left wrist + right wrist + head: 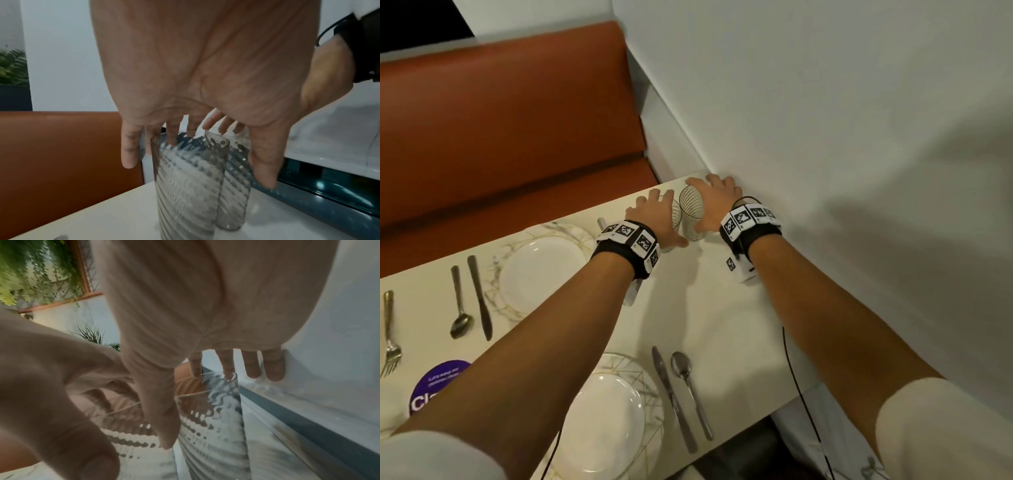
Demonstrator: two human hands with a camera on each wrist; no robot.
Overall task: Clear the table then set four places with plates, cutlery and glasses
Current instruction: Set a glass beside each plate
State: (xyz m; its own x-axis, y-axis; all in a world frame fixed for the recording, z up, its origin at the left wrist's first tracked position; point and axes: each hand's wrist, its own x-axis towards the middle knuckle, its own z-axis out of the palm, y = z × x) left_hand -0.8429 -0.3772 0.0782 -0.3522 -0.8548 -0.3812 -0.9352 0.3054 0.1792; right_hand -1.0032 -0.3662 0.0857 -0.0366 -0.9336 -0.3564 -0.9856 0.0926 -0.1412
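Note:
Two clear ribbed glasses stand side by side at the table's far corner by the wall, the left glass point(677, 219) point(185, 186) point(131, 431) touching or nearly touching the right glass point(691, 209) point(234, 203) point(211, 426). My left hand point(661, 212) is spread over the left glass, fingers straight down behind its rim, thumb point(263, 162) hanging apart in front of the other glass. My right hand point(709, 198) is spread over the right glass. Its fingertips point(195, 369) touch the rim and its thumb point(160, 418) hangs between the glasses. Neither hand visibly clasps a glass.
On the white table point(705, 308) are a far plate point(541, 270) with knife point(479, 298), spoon point(460, 308) and fork point(390, 335), and a near plate point(602, 418) with knife point(674, 401) and spoon point(688, 387). The white wall point(825, 137) is right, an orange bench point(510, 120) behind.

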